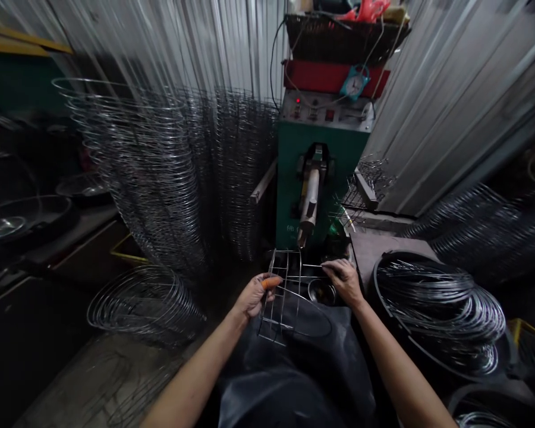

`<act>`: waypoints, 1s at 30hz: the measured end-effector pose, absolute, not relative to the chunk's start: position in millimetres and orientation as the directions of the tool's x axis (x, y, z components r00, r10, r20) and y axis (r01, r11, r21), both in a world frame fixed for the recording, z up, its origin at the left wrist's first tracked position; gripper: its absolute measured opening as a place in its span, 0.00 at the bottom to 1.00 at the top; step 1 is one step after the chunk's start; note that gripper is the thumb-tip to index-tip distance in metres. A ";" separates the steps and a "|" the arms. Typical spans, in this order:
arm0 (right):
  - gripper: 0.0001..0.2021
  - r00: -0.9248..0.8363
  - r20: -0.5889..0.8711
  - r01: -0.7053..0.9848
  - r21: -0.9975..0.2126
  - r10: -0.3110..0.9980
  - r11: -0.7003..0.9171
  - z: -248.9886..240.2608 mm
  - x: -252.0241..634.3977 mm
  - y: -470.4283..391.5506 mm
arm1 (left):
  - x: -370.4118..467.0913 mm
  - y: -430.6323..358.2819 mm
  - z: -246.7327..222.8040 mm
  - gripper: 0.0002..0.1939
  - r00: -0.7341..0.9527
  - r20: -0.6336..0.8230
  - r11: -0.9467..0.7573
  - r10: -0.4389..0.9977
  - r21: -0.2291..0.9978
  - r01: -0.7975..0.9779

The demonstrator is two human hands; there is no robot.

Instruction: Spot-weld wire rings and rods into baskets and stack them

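In front of the dark apron (303, 368), my left hand (252, 296) is closed around the side of a wire rack (281, 324). An orange cover sits on one of its fingers. The rack is a grid of thin metal wires and stands tilted over my lap, with a curved wire loop on its right. My right hand (345, 280) pinches a thin wire rod (312, 266) that reaches left to the rack's upper part. Just above the rack is the tip of the metal arm (310, 205) on a green machine (289, 178). Whether the tip touches a wire is unclear.
Tall stacks of wire rings (156, 172) stand at the left, with a lower ring stack (129, 300) on the floor. To the right, a black tub (378, 279) holds wire hoops (455, 309). A small metal bowl (321, 291) lies below my right hand. A blue clock (355, 83) hangs on the machine.
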State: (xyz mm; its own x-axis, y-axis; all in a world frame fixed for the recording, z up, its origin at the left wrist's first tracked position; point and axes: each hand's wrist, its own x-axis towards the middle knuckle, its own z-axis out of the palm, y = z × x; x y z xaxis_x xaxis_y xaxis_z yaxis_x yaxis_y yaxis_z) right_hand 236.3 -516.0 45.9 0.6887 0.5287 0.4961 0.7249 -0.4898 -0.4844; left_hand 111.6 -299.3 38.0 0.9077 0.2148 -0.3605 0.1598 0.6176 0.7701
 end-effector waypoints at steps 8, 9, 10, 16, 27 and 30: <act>0.12 0.718 0.472 0.696 -0.501 0.512 -0.514 29.3 233.5 -489.8 | 120.6 -288.0 29.6 0.16 0.859 -0.384 0.656 0.338 0.751 0.077; 0.12 0.721 0.474 0.693 -0.503 0.506 -0.516 28.1 235.8 -488.0 | 126.3 -288.1 29.1 0.17 0.862 -0.382 0.654 0.332 0.752 0.081; 0.12 0.722 0.477 0.692 -0.504 0.502 -0.517 27.1 238.9 -486.8 | 132.7 -288.4 28.4 0.17 0.866 -0.380 0.653 0.326 0.752 0.085; 0.11 0.727 0.467 0.686 -0.465 0.504 -0.559 26.5 266.1 -489.4 | 167.0 -290.5 21.2 0.19 0.878 -0.374 0.665 0.298 0.742 0.091; 0.10 0.704 0.446 0.710 -0.439 0.552 -0.551 26.6 290.2 -488.2 | 184.1 -290.8 15.6 0.17 0.891 -0.352 0.676 0.287 0.734 0.072; 0.10 0.703 0.434 0.711 -0.448 0.563 -0.542 25.7 293.6 -488.1 | 186.6 -290.7 14.8 0.17 0.888 -0.358 0.672 0.289 0.737 0.079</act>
State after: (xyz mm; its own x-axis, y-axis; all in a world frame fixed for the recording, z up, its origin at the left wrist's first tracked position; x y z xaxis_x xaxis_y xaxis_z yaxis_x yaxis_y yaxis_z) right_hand 293.6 -488.1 25.7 0.7033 0.5627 0.4343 0.7107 -0.5421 -0.4484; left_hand 186.6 -290.7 14.8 0.8878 0.2888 -0.3584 0.0789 0.6717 0.7366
